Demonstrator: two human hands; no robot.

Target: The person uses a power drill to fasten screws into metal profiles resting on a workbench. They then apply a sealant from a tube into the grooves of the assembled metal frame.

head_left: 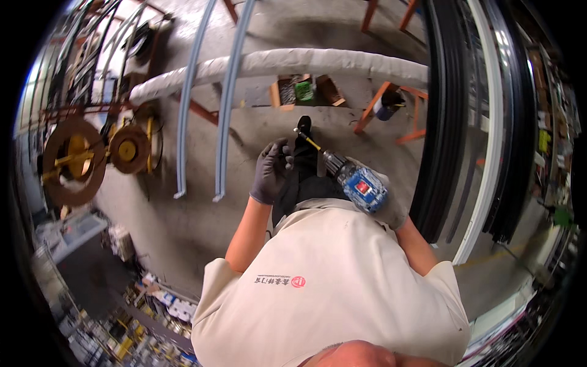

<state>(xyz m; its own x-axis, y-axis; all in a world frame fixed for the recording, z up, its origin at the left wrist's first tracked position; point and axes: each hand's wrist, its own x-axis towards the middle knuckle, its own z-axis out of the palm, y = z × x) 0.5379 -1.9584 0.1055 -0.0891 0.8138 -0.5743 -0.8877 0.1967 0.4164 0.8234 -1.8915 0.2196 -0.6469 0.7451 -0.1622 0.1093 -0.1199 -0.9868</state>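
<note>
My right hand point(394, 208), in a grey work glove, grips a blue and black cordless drill point(365, 187) in front of my waist. The drill points forward and to the left. A long yellow driver bit point(311, 142) sticks out of its chuck, with a small pale piece at the tip, too small to name. My left hand point(273, 171), also in a grey glove, is raised to the left of the bit and apart from it. Its fingers are curled inward; whatever they may hold is hidden.
A white-wrapped beam point(281, 60) crosses ahead on orange trestles point(373, 110), with two blue-grey metal profiles point(229, 98) lying over it. Beyond it stand open cardboard boxes point(283, 92) and a bucket point(387, 105). Long black profiles point(449, 122) lie at right; rusty reels point(73, 162) stand left.
</note>
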